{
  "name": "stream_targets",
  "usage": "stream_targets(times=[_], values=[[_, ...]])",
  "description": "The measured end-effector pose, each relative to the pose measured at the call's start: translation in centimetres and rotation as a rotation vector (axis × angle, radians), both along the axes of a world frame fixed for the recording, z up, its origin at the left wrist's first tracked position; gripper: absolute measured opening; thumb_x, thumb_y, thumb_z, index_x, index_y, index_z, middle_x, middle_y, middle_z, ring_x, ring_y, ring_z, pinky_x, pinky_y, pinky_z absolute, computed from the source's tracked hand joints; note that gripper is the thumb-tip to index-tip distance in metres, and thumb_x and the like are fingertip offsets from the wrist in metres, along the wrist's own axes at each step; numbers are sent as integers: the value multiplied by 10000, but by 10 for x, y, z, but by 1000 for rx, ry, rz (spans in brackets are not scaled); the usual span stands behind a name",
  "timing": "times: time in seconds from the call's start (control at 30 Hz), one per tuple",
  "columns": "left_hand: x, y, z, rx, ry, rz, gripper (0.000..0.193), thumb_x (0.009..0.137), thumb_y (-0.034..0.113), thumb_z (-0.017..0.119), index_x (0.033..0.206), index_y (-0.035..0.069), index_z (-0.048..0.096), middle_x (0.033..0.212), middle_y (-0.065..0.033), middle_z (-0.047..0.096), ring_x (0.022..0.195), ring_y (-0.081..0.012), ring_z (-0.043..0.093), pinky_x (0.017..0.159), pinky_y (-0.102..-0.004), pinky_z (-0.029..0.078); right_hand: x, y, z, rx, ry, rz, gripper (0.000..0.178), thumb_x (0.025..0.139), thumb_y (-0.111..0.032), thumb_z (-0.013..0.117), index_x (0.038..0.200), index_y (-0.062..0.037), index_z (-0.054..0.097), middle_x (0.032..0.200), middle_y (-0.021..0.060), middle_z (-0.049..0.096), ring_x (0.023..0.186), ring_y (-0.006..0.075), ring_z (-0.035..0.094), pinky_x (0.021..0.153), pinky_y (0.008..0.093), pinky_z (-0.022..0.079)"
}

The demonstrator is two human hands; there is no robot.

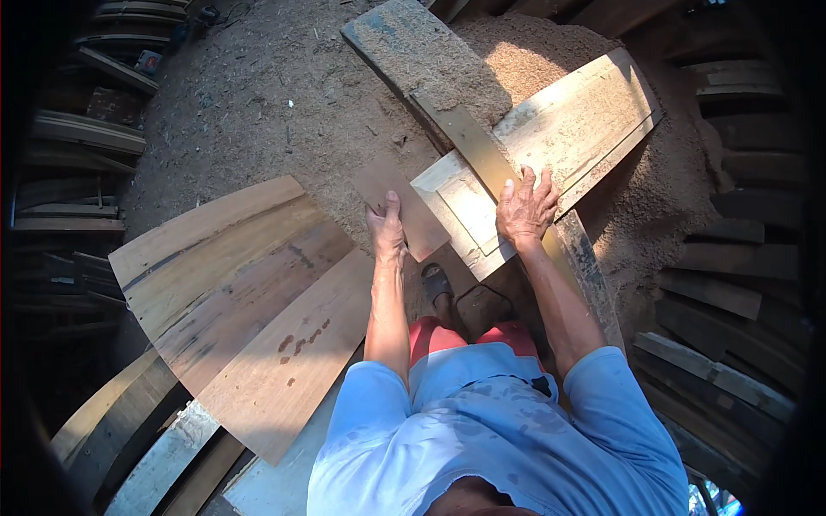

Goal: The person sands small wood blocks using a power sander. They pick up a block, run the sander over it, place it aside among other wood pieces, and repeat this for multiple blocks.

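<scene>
Brown board (417,215) lies in the left hand (387,230) in the head view, just left of a pale panel (594,116); whether the two touch, I cannot tell. The left hand is closed around the board's edge, its thumb flat on the upper face. The right hand (527,211) is spread palm down, fingers apart, over a tan strip (482,159) crossing the panel, and it grips nothing. Sawdust dots the panel and coats a wide plank (430,56) at the strip's far end. More sawdust is piled in a heap (632,215) on the right. To the left, wide boards (232,267) lie side by side, the nearest one marked with dark spots. Stacked planks (731,206) line the right side, and a sandal (436,280) shows below the brown board.
</scene>
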State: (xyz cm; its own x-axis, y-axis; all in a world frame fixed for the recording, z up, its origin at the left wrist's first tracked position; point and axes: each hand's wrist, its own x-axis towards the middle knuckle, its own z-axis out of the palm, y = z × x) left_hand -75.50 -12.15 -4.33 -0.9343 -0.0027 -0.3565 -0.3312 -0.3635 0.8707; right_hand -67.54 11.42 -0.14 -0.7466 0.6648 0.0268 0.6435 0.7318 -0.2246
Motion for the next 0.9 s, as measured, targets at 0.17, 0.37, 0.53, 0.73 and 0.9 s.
stream_targets(times=[0.17, 0.37, 0.53, 0.73, 0.9], values=[[-32, -8, -6, 15, -15, -3, 681, 916, 308, 787, 1408, -10, 439, 1330, -126, 598, 1143, -230, 607, 1035, -349, 467, 1, 1, -2, -26, -10, 0, 530, 984, -397, 498, 1453, -167, 411, 1555, 243, 260, 1417, 438, 228, 1140, 615, 217], [59, 11, -6, -147, 24, -83, 704, 940, 336, 750, 1455, -9, 416, 1342, -123, 587, 1205, -233, 559, 1036, -375, 454, 1, 2, -5, -8, 4, 2, 562, 973, -419, 493, 1450, -128, 438, 1542, 271, 268, 1405, 443, 243, 1126, 626, 225], [148, 31, 23, -204, -77, -123, 691, 940, 357, 750, 1430, -10, 427, 1319, -132, 586, 1180, -225, 566, 1030, -374, 447, 1, 0, -1, -41, -13, -8, 554, 986, -419, 481, 1460, -135, 436, 1560, 256, 251, 1414, 438, 232, 1138, 616, 216], [203, 43, 11, -84, -113, -72, 713, 930, 357, 764, 1423, -15, 407, 1328, -141, 570, 1205, -228, 546, 1045, -379, 433, 2, 2, -3, -51, -3, 9, 562, 989, -434, 469, 1458, -125, 438, 1554, 275, 242, 1426, 440, 218, 1128, 638, 222], [117, 30, 16, -74, -41, -43, 655, 927, 373, 768, 1371, -18, 486, 1271, -111, 613, 1161, -218, 573, 1018, -367, 453, 2, 4, -1, -45, -24, 8, 568, 991, -435, 465, 1464, -124, 423, 1550, 281, 237, 1427, 443, 213, 1127, 640, 219]])
